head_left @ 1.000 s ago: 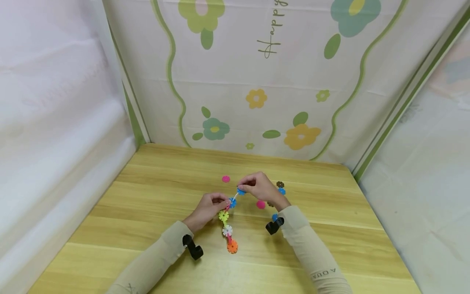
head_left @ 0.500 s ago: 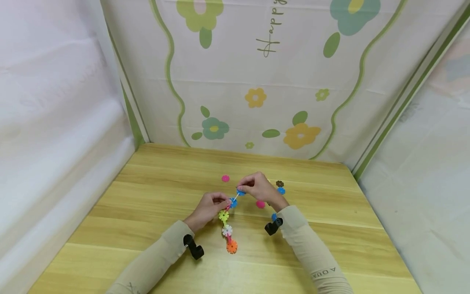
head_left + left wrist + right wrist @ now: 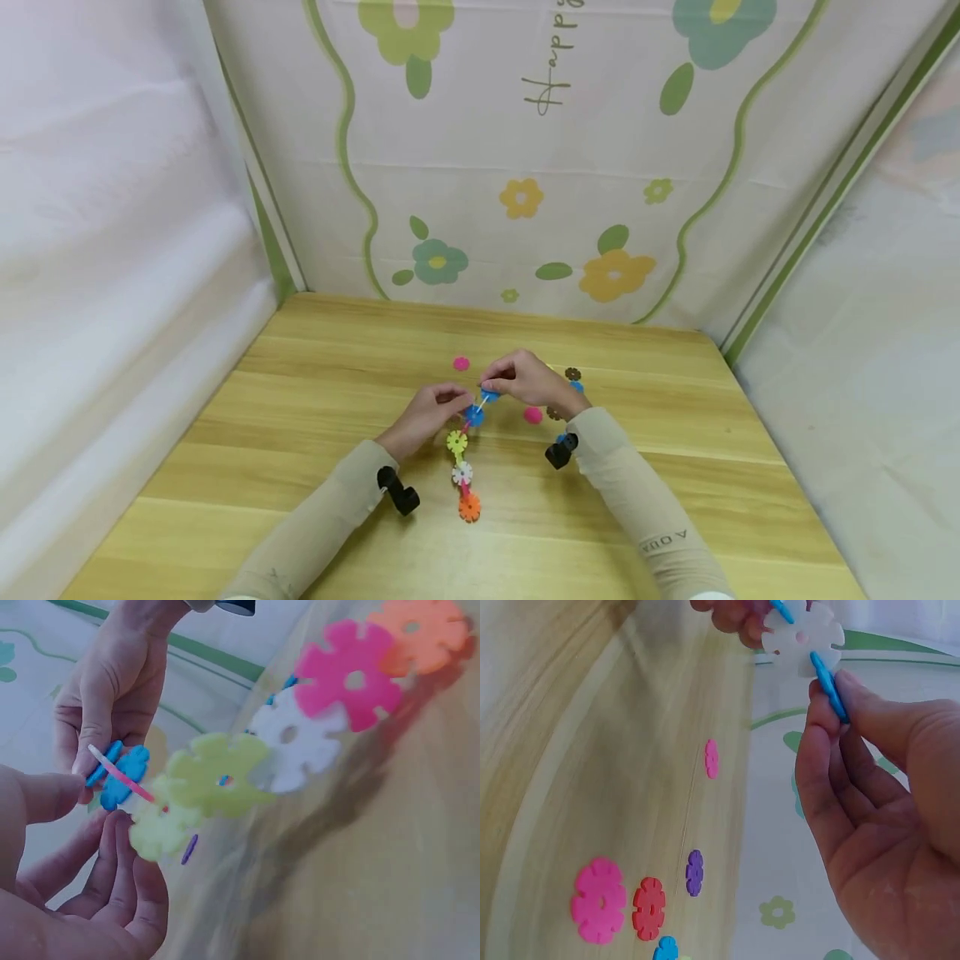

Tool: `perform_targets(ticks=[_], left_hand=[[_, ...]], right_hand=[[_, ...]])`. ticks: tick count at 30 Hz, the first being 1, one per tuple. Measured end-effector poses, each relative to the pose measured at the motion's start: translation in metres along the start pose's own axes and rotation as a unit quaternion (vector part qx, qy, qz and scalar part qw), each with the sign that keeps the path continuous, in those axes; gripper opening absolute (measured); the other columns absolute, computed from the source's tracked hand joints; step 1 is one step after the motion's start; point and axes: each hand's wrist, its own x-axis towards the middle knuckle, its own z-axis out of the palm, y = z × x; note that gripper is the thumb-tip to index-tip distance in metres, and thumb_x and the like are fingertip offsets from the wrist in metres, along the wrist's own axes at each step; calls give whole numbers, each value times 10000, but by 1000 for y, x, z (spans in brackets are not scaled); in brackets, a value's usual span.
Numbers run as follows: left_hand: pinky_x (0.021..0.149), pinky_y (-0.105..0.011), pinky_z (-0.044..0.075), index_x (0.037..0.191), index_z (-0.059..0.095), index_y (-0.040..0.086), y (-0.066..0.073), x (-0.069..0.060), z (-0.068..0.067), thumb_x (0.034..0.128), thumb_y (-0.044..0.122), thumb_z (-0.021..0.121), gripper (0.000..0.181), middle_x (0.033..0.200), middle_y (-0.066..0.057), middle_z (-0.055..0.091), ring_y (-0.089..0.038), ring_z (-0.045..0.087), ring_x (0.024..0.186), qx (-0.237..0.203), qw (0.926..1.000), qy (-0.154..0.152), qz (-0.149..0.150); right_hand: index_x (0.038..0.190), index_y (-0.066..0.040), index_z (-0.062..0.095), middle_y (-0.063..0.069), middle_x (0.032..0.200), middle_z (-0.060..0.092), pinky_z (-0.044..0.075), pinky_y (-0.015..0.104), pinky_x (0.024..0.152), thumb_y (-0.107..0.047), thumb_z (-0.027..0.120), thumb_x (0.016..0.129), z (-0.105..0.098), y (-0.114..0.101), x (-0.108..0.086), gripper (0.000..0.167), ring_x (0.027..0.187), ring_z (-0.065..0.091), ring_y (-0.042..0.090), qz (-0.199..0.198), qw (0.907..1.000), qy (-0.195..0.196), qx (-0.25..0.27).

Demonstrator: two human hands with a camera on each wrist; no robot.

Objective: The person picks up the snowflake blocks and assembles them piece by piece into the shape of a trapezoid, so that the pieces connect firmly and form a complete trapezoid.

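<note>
A chain of interlocking snowflake discs runs from my hands toward the front, with an orange disc [image 3: 469, 507] at its near end, then a pink one [image 3: 351, 675], a white one [image 3: 462, 473] and yellow ones [image 3: 217, 776]. My right hand [image 3: 525, 379] pinches the blue disc [image 3: 830, 686] at the far end by its edge. A white disc [image 3: 802, 641] seen nearly edge-on in the head view links it to another blue disc [image 3: 474, 416]. At that second blue disc, my left hand [image 3: 429, 414] has thumb and curled fingers; its exact contact is partly hidden.
Loose discs lie on the wooden table [image 3: 637, 517]: a pink one [image 3: 461, 363] beyond the hands, and pink [image 3: 533, 415], brown [image 3: 573, 374] and blue [image 3: 577, 387] ones beside the right wrist. The right wrist view adds a red disc [image 3: 649, 908] and a purple disc [image 3: 694, 873].
My left fingers have shifted slightly up and away, from lower on the chain to the blue disc. The chain's orange end has swung slightly left and nearer. My right hand keeps its pinch.
</note>
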Motion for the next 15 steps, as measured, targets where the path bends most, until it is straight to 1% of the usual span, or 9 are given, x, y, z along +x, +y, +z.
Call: perform_targets(ticks=[2, 4, 8, 9, 12, 15], left_hand=[[997, -406, 599, 1271, 710, 42, 3, 6, 2, 1060, 295, 666, 332, 1233, -123, 741, -159, 712, 1050, -92, 9999, 14, 101], [982, -384, 601, 1263, 708, 30, 4, 12, 5, 1053, 283, 679, 331, 1232, -123, 745, -162, 716, 1049, -192, 9996, 33, 208], [929, -312, 608, 1220, 707, 14, 3, 19, 9, 1034, 202, 706, 264, 1163, -99, 752, -148, 717, 1007, -378, 9991, 49, 191], [915, -298, 608, 1215, 709, 20, 3, 20, 9, 1033, 191, 706, 250, 1150, -88, 753, -144, 716, 999, -377, 9991, 51, 163], [885, -277, 606, 1228, 714, 27, 2, 21, 10, 1043, 160, 683, 230, 1146, -83, 747, -176, 715, 1007, -313, 9994, 26, 128], [859, -269, 599, 1241, 721, 33, 3, 20, 9, 1051, 159, 667, 235, 1161, -93, 741, -264, 707, 1045, -269, 9996, -11, 126]], right_hand=[[1126, -78, 802, 54, 1029, 806, 589, 634, 846, -145, 653, 1059, -2, 1, 1, 177, 900, 738, 400, -83, 9999, -111, -26], [1146, -100, 790, 49, 1022, 801, 586, 638, 840, -143, 638, 1067, -3, 3, 3, 176, 908, 733, 430, -124, 9997, -186, -6], [1154, -126, 769, 40, 997, 787, 595, 614, 833, -161, 617, 1082, -4, 4, 2, 171, 918, 729, 438, -80, 9997, -243, 64], [1156, -125, 766, 47, 993, 787, 599, 597, 802, -176, 612, 1086, -5, 4, 1, 176, 899, 715, 461, -67, 9997, -242, 38], [1174, -89, 757, 98, 1037, 785, 620, 526, 819, -206, 610, 1090, -12, 3, -7, 206, 929, 724, 442, 34, 9998, -194, -83], [1188, -53, 755, 109, 1068, 782, 627, 410, 822, -231, 632, 1080, -21, 7, -18, 242, 948, 734, 395, 273, 9981, -26, -545]])
